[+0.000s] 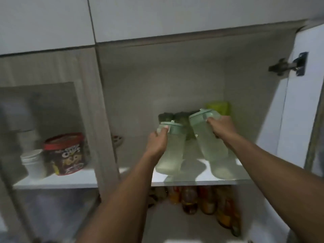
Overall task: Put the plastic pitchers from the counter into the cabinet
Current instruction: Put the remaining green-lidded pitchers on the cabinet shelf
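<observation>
Placing step, near its end, judging by both pitchers already inside the open cabinet. Far left, behind a glass door: stacked white cups and a red-lidded tin, no part of the job. Left hand, arm stretched up and forward, grip clamped around the upper body of the left pitcher, thumb pressed at the edge of its pale green lid; pitcher close to upright, base on or just over the white shelf, hard to tell through the blur. Right hand, arm likewise extended, grip closed on the right pitcher near the lid, probably at the handle; this one tilted left, base toward the shelf front. Next move: righting the tilted pitcher, seating both bases flat, then releasing, clear of the dark objects and the lime-green container behind.
</observation>
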Available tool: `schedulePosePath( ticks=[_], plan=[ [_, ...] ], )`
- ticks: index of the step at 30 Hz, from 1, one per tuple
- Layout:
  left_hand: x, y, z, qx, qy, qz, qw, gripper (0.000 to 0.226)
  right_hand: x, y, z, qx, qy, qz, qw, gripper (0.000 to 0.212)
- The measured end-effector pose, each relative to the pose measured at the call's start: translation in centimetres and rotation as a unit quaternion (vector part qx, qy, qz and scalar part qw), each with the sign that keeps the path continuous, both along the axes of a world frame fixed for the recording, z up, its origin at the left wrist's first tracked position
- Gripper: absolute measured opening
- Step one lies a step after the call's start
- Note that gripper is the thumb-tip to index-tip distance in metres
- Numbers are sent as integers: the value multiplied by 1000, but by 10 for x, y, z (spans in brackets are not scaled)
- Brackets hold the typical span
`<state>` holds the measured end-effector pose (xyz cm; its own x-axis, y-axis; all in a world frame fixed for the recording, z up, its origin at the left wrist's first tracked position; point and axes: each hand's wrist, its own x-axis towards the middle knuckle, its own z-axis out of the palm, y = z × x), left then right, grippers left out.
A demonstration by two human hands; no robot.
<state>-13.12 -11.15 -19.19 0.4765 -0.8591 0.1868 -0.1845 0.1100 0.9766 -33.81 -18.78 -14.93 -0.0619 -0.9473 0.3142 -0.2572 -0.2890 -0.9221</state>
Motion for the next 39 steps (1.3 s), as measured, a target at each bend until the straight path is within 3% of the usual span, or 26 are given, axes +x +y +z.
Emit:
schedulePosePath(
  ticks=[2,5,9,13,18,25,28,32,39],
  plan=[
    [-27,-47,-5,2,13,-14,1000,100,-16,-43,-8,0,-20,-50,999,19],
    [-53,-119,-22,11,52,-25,998,85,-24,-105,-31,23,-56,-85,995,22],
    [-68,-199,-56,2,64,-2,998,99,-18,-174,-74,60,-51,-85,993,22],
    [-73,-242,-62,28,20,19,999,67,-6,-225,-105,87,-51,-49,994,23],
    [-72,-266,-76,23,-23,19,999,47,4,-258,-136,91,-35,-30,995,56],
    [-61,-242,-69,69,-46,31,996,44,5,-221,-116,128,51,-74,988,68],
    [-55,-208,-62,71,-64,32,995,61,-3,-187,-106,107,112,-127,980,68],
    [-59,-144,-47,51,-95,0,994,75,-18,-124,-84,87,151,-116,978,70],
    [-90,-10,-29,-7,-148,-90,985,62,-41,13,-63,13,190,-77,979,56]
  ],
)
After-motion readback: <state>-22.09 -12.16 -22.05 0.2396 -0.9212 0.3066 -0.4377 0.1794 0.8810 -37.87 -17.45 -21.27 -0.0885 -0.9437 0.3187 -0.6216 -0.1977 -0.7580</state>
